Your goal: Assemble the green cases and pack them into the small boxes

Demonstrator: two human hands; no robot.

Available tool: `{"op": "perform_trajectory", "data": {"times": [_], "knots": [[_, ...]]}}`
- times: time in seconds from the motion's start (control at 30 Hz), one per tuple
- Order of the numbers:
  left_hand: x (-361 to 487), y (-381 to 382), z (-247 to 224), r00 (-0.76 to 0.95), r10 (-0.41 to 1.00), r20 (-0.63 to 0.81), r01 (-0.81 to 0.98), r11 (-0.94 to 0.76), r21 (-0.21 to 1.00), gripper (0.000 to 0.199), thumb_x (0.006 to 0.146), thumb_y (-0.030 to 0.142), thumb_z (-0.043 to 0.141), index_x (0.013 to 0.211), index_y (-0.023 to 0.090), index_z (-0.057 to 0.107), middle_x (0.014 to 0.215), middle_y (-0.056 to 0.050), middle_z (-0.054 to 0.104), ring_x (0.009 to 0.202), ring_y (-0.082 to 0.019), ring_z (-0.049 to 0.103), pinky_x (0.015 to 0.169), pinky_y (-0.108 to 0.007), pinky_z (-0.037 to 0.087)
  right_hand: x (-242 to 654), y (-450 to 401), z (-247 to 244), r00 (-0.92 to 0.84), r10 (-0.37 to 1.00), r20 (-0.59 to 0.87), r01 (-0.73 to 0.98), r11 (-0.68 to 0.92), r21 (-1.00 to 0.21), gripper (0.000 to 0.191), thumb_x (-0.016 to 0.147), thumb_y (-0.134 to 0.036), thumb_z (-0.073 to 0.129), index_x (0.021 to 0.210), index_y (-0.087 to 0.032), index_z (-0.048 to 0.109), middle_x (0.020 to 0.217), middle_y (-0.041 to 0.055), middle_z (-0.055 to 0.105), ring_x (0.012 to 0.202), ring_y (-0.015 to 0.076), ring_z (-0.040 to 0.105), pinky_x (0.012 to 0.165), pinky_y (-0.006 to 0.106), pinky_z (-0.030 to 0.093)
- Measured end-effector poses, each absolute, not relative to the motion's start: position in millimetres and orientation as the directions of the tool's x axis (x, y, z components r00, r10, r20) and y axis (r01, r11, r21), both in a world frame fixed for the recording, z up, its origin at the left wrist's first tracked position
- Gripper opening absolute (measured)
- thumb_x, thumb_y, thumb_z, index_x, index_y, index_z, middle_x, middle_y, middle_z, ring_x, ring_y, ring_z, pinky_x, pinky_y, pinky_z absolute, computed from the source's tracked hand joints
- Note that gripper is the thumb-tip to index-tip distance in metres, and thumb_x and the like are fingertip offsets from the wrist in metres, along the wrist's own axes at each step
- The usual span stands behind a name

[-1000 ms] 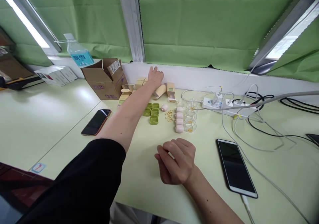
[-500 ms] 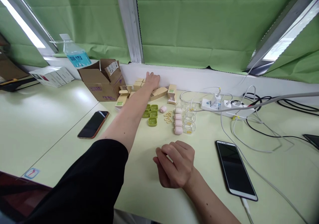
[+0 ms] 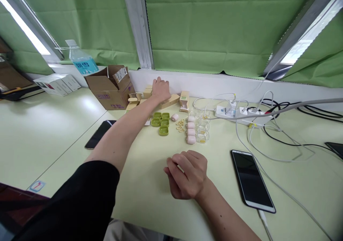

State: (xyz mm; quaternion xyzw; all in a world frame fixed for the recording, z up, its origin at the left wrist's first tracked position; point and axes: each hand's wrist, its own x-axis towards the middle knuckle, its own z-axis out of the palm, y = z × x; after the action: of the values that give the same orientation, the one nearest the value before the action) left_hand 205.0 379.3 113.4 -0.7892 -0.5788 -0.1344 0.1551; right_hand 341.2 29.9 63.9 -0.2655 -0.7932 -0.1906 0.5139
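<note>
My left hand [image 3: 160, 88] reaches to the back of the table, its fingers curled down among small tan cardboard boxes [image 3: 170, 101]; whatever they hold is hidden. My right hand [image 3: 187, 175] is closed in a loose fist over the table's near part, with nothing showing in it. Between the hands lie several small green square cups [image 3: 163, 131], a lone pink rounded piece [image 3: 175, 117] and yellow ring-like pieces [image 3: 180, 126]. A row of pink rounded pieces [image 3: 191, 132] stands beside clear cups [image 3: 203, 136]. One small box [image 3: 184, 101] stands upright near the wall.
An open brown carton [image 3: 109, 91] stands at the back left, with a bottle of blue liquid [image 3: 84, 64] behind it. One phone [image 3: 99, 135] lies left, another phone [image 3: 252, 180] right on a cable. A power strip [image 3: 241, 114] and loose cables sit at the back right.
My left hand has shifted slightly left among the boxes, and its forearm has swung left, now partly covering the left phone. My right hand stays almost still, closed.
</note>
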Motion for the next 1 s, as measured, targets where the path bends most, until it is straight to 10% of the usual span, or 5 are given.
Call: {"op": "perform_trajectory", "data": {"times": [0.2, 0.53, 0.67, 0.83, 1.0], "knots": [[195, 333, 105, 0.294, 0.921, 0.258, 0.956, -0.288, -0.059, 0.047, 0.094, 0.062, 0.066, 0.095, 0.017, 0.081, 0.095, -0.020, 0.079, 0.128, -0.045, 0.059, 0.112, -0.060, 0.042, 342, 33, 61, -0.328, 0.182, 0.927, 0.617, 0.785, 0.064, 0.008, 0.099, -0.016, 0.061, 0.094, -0.017, 0.067, 0.079, 0.0028, 0.062, 0.062, 0.0150, 0.048, 0.059, 0.035, 0.027], [184, 252, 97, 0.237, 0.887, 0.397, 0.966, -0.258, 0.000, 0.035, 0.102, 0.030, 0.051, 0.104, 0.016, 0.083, 0.109, -0.021, 0.080, 0.131, -0.042, 0.057, 0.106, -0.056, 0.045, 353, 48, 58, -0.276, 0.141, 0.951, 0.694, 0.714, 0.096, 0.009, 0.095, -0.015, 0.065, 0.088, -0.020, 0.066, 0.078, 0.0023, 0.065, 0.061, 0.0135, 0.049, 0.057, 0.032, 0.031], [172, 181, 88, 0.305, 0.733, 0.608, 0.893, -0.442, 0.086, 0.030, 0.102, 0.033, 0.055, 0.098, 0.025, 0.083, 0.109, -0.018, 0.078, 0.126, -0.043, 0.057, 0.108, -0.065, 0.038, 355, 55, 53, -0.060, 0.376, 0.925, 0.717, 0.661, -0.222, 0.007, 0.100, -0.022, 0.065, 0.104, -0.021, 0.070, 0.087, 0.0026, 0.069, 0.059, 0.0120, 0.054, 0.056, 0.030, 0.036], [165, 109, 56, 0.347, 0.580, 0.737, 0.774, -0.620, 0.124, 0.014, 0.092, 0.033, 0.068, 0.089, 0.036, 0.081, 0.107, -0.015, 0.077, 0.120, -0.043, 0.057, 0.106, -0.073, 0.033, 352, 64, 55, 0.310, 0.854, 0.417, 0.146, 0.390, -0.909, 0.051, 0.096, -0.060, 0.076, 0.123, -0.030, 0.046, 0.109, 0.0005, 0.069, 0.065, 0.0126, 0.064, 0.057, 0.027, 0.051], [169, 88, 36, 0.487, 0.454, 0.746, 0.618, -0.783, 0.074, 0.008, 0.091, 0.035, 0.073, 0.095, 0.040, 0.079, 0.113, -0.009, 0.080, 0.114, -0.038, 0.056, 0.101, -0.065, 0.039, 351, 66, 61, 0.219, 0.965, 0.145, -0.417, 0.226, -0.880, 0.073, 0.078, -0.063, 0.091, 0.121, -0.035, 0.039, 0.103, -0.0042, 0.074, 0.087, 0.0194, 0.073, 0.061, 0.029, 0.061]]}}
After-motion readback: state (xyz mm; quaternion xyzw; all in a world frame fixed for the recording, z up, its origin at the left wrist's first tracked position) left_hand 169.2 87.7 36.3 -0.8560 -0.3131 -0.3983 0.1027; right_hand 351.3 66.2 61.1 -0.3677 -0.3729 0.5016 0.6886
